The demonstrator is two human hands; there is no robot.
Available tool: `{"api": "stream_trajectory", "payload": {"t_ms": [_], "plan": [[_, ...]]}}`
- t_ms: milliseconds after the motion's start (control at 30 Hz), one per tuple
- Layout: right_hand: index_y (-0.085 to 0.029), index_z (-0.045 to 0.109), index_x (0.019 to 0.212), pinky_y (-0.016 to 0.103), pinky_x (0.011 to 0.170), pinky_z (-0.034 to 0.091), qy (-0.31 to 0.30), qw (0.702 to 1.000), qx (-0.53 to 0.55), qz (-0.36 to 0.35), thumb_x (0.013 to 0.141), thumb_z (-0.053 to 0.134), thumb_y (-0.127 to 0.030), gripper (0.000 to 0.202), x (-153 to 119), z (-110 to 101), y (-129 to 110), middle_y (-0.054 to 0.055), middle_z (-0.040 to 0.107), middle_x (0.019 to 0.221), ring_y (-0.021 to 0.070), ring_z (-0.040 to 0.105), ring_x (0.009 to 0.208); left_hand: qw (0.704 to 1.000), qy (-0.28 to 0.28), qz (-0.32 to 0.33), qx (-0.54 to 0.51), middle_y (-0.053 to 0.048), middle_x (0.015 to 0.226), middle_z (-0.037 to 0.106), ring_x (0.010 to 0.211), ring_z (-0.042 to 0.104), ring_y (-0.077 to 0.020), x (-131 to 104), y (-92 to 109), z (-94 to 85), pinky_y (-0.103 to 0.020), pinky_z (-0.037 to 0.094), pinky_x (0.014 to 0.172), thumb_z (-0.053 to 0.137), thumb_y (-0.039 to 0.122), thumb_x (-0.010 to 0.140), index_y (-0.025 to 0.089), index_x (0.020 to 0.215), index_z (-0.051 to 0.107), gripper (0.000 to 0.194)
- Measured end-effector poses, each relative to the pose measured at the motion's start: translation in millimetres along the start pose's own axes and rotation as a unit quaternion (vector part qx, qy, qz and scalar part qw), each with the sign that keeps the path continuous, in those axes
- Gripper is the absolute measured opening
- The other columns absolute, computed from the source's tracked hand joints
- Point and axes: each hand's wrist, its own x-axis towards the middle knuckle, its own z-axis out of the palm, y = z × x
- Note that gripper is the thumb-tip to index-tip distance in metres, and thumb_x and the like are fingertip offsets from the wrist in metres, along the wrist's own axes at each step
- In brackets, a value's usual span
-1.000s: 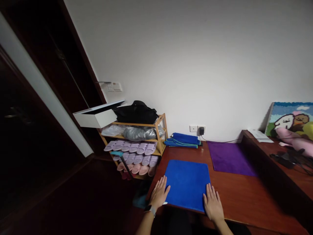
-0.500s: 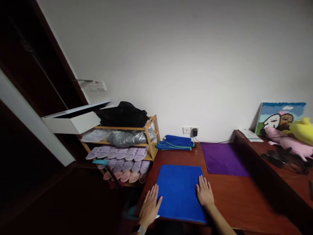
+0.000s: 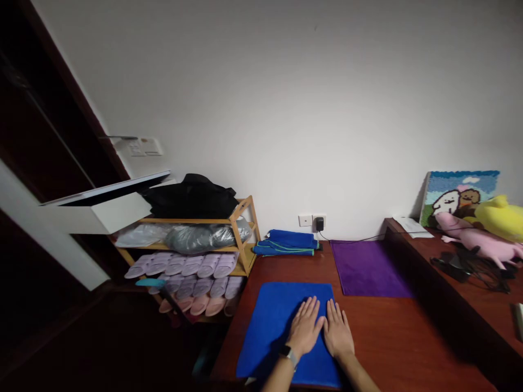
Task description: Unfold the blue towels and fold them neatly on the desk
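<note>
Head view, flat hands (image 3: 304, 333) touching squarish matte blue cloth (image 3: 273, 316), reddish wooden table (image 3: 392, 335).

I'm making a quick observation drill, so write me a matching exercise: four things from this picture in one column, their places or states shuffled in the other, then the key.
Things:
1. Left hand
2. Purple cloth
3. Black bag
4. Black adapter

Places or states:
A. On top of the wooden rack
B. Plugged in at the wall
C. Fingers together on the blue cloth, a watch at the wrist
D. Spread on the reddish-brown table, a thin cable along its far edge

Right pairs: 1-C, 2-D, 3-A, 4-B
</note>
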Motion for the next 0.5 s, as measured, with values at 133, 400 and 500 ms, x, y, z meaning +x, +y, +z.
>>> {"api": "stream_trajectory", "payload": {"t_ms": [133,400,500], "plan": [[-0.011,0.023,0.16,0.045,0.128,0.011,0.002,1.0,-0.011,-0.01,0.1,0.017,-0.04,0.068,1,5,1,0.003,0.016,0.168,0.0234,0.012,0.157,1.0,-0.016,-0.009,-0.018,-0.001,0.166,0.031,0.154,0.027,-0.0205,0,-3,22.8,-0.046,0.026,0.128,0.017,0.051,0.108,0.028,0.162,0.022,0.059],[-0.013,0.022,0.161,0.045,0.128,0.013,0.014,1.0,0.007,0.006,0.1,0.013,-0.047,0.07,3,6,-1,0.001,0.017,0.168,0.0222,0.013,0.157,0.978,0.0,-0.192,0.076,-0.005,0.167,0.027,0.155,0.024,-0.0241,-60,-133,-14.9,-0.049,0.025,0.127,0.019,0.059,0.105,0.023,0.162,0.02,0.067],[-0.011,0.019,0.161,0.044,0.129,0.012,0.006,1.0,-0.011,0.012,0.1,0.012,-0.046,0.071,2,6,-1,0.001,0.016,0.169,0.0223,0.013,0.157,0.972,0.023,-0.213,0.094,-0.006,0.167,0.026,0.155,0.023,-0.0239,-72,-156,-15.2,-0.047,0.026,0.127,0.021,0.061,0.105,0.02,0.162,0.021,0.07]]}}
